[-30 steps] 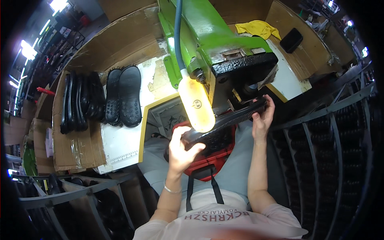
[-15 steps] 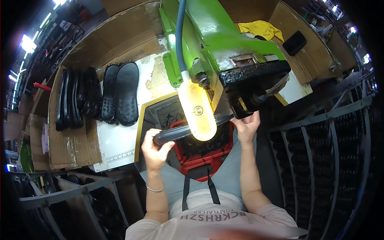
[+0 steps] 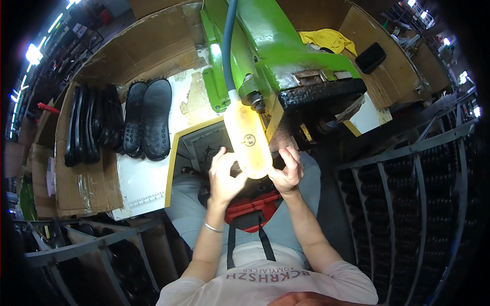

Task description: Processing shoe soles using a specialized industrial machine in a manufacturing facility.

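Note:
My left hand (image 3: 224,178) is closed, fingers curled and thumb pointing inward, just left of a glowing yellow-white lamp (image 3: 249,143). On the lamp's right side my right hand (image 3: 287,172) is also closed, its thumb close to the lamp's lower end. The lamp covers the gap between them, so whatever they grip is hidden; only darkness shows beneath. Above the right hand stands a green machine (image 3: 311,56) with a black, greasy head (image 3: 324,94). Below both hands, a red bin (image 3: 252,206) sits between my legs.
Black shoe soles (image 3: 156,120) stand and lie on the white table (image 3: 140,186) at left, beside cardboard walls (image 3: 92,188). A yellow cloth (image 3: 329,40) and a dark phone-like object (image 3: 371,57) lie at the back right. Metal racks (image 3: 390,204) flank me, holding dark pieces.
Both hands have come closer together, the left moving right and the right moving left, away from the machine head. The long black sole seen between them is now out of sight.

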{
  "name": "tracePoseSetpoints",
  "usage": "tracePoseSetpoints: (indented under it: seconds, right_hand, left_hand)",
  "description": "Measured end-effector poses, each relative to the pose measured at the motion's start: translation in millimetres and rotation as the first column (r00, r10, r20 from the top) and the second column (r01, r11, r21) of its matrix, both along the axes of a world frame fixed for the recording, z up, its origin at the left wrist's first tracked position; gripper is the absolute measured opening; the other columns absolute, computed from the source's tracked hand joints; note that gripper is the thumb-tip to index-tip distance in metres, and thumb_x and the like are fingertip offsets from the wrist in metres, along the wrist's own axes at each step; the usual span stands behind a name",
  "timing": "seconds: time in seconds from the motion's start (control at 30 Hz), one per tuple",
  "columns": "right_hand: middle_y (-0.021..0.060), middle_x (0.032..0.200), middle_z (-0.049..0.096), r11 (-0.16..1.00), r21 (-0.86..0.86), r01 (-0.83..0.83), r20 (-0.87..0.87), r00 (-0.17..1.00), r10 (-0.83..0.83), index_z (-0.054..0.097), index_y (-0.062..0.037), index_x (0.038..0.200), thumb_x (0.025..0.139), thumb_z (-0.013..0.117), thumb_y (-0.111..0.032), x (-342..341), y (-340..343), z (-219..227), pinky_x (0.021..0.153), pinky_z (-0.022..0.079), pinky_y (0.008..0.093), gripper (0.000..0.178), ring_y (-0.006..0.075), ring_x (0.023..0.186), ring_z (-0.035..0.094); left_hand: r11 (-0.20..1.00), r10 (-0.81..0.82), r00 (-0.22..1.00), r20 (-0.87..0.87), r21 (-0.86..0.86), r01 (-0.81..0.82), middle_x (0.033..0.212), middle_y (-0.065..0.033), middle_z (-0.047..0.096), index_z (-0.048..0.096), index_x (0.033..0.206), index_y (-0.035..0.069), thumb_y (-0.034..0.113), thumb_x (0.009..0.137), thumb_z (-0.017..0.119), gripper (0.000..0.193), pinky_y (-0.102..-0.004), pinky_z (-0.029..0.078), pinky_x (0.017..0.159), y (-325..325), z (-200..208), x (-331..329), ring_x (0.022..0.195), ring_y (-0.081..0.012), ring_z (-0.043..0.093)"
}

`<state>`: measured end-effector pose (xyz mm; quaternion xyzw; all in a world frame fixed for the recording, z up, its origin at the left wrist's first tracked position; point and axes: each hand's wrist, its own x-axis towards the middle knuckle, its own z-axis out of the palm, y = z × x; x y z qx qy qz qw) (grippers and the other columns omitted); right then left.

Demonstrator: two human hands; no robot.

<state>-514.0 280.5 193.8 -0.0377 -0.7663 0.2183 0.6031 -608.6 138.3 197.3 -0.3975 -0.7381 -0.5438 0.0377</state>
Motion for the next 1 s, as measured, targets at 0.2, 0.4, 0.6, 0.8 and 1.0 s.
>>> tracePoseSetpoints:
  seconds: [0.2,0.4,0.6,0.8,1.0]
  right_hand:
    - [0.0176,0.118,0.06,0.975,-0.192,-0.109,0.027,0.993,0.116,0.052,0.0013,0.123,0.063,0.088,-0.01,2.5,7.5,-43.8,0.091,0.05,0.0396,0.071,0.0325,0.106,0.062]
    - [0.0088,0.13,0.048,-0.365,-0.858,-0.363,-0.496,0.769,0.402,0.037,-0.012,0.14,0.084,0.071,-0.012,21.0,7.7,-141.4,0.094,0.047,0.0443,0.065,0.0227,0.119,0.05]
    - [0.0115,0.125,0.05,-0.149,-0.925,-0.348,-0.377,0.881,0.284,0.041,-0.0108,0.131,0.086,0.07,-0.016,40.9,26.4,-111.1,0.085,0.054,0.051,0.054,0.0283,0.112,0.055]
    - [0.0124,0.131,0.049,-0.016,-0.945,-0.326,-0.303,0.857,0.417,0.027,-0.0084,0.146,0.082,0.072,-0.01,56.4,39.4,-87.9,0.095,0.047,0.0365,0.078,0.0254,0.122,0.049]
    - [0.0097,0.13,0.048,0.184,-0.692,-0.698,-0.502,0.649,0.572,0.032,-0.0057,0.143,0.078,0.077,-0.009,21.1,12.7,5.9,0.102,0.04,0.0343,0.079,0.0203,0.121,0.047]
  left_hand:
    - [0.971,-0.143,0.932,0.332,0.23,0.067,0.095,-0.0075,0.069,0.067,0.101,-0.002,-0.005,0.074,0.076,0.029,-0.0299,0.051,0.082,18.0,-50.3,13.5,0.088,-0.0173,0.065]
    - [0.933,-0.105,0.809,0.579,0.338,-0.121,0.099,-0.0099,0.068,0.062,0.106,-0.005,-0.007,0.073,0.076,0.036,-0.0285,0.05,0.086,35.9,-73.9,44.5,0.091,-0.0174,0.064]
    - [0.871,-0.136,0.798,0.588,0.454,-0.186,0.098,-0.0087,0.068,0.064,0.104,-0.004,-0.003,0.074,0.078,0.033,-0.0299,0.051,0.082,45.1,-89.9,43.7,0.089,-0.0165,0.064]
    - [0.98,-0.088,0.95,0.299,0.198,0.028,0.091,-0.0082,0.068,0.063,0.096,-0.003,0.004,0.075,0.079,0.028,-0.0287,0.051,0.076,44.8,-36.8,46.8,0.082,-0.0169,0.064]
    - [0.982,-0.181,0.937,-0.3,-0.111,0.154,0.077,-0.01,0.062,0.063,0.088,0.001,0.014,0.066,0.084,0.033,-0.0369,0.048,0.063,21.3,39.6,20.0,0.068,-0.0284,0.059]
